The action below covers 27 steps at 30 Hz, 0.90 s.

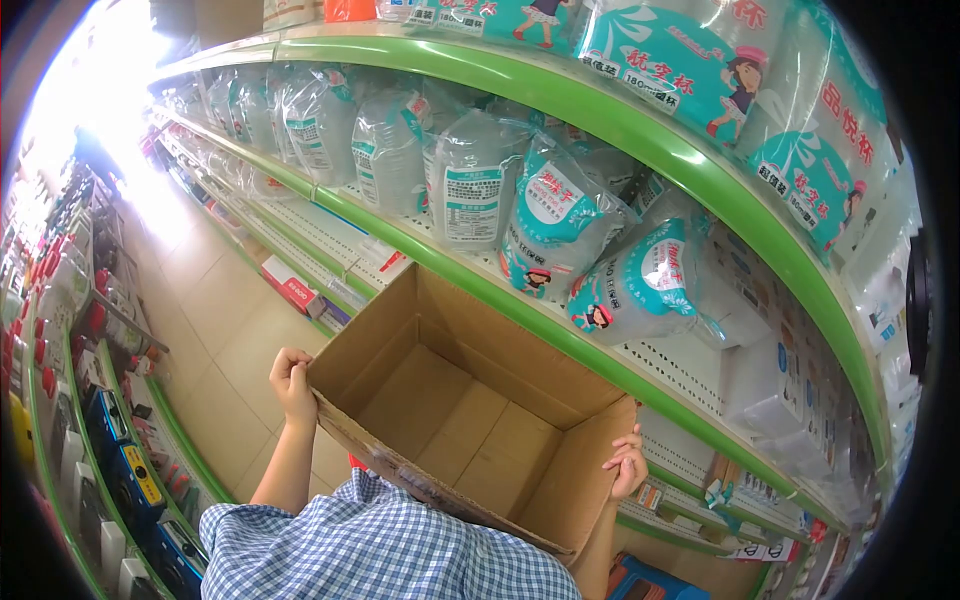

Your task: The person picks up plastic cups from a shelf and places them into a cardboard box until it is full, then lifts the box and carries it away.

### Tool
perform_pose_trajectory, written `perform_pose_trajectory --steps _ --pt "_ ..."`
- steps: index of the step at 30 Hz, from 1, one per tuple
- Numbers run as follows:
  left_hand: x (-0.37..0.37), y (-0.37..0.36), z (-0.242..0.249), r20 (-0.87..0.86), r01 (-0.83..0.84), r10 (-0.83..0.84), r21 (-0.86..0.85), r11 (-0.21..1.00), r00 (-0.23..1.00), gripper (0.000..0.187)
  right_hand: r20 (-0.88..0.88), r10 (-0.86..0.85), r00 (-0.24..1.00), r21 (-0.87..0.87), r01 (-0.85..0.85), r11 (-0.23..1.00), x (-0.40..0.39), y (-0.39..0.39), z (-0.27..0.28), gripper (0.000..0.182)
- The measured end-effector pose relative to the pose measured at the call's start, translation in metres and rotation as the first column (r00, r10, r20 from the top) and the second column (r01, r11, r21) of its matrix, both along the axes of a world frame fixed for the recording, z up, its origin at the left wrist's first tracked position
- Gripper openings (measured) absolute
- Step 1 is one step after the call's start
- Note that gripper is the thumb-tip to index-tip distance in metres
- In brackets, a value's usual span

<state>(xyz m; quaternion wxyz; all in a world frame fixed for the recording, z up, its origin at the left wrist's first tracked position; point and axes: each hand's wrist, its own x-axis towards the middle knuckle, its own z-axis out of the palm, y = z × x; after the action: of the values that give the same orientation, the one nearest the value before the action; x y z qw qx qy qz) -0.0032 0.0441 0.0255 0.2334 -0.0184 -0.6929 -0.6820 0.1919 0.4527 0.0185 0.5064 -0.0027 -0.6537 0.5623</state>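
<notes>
An open cardboard box (pixel 480 420), with nothing inside, is held in front of my body, its far side close to the green shelf edge. My left hand (pixel 294 384) is closed on the box's left end, fingers curled at the rim. At the opposite end, my right hand (pixel 627 465) grips the right wall with its fingers bent around the edge. Just beyond the box, bagged plastic cups (pixel 550 215) stand on the shelf, and another cup pack (pixel 640 280) leans over to the right.
Green-edged shelves (pixel 640 110) curve around the front and right, with more cup packs (pixel 660 55) on top. A red and white box (pixel 290 285) sits on a low shelf. Tiled floor (pixel 215 330) runs down the aisle, and stocked shelving (pixel 125 450) lines the left. A blue item (pixel 650 580) lies low at right.
</notes>
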Motion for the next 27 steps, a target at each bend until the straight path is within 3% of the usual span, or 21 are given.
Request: perform_pose_trajectory --steps 27 --pt "0.0001 -0.0009 0.0006 0.007 0.019 -0.019 0.005 1.0 1.0 0.009 0.027 0.004 1.0 0.027 -0.005 1.0 0.003 0.0052 -0.0055 0.023"
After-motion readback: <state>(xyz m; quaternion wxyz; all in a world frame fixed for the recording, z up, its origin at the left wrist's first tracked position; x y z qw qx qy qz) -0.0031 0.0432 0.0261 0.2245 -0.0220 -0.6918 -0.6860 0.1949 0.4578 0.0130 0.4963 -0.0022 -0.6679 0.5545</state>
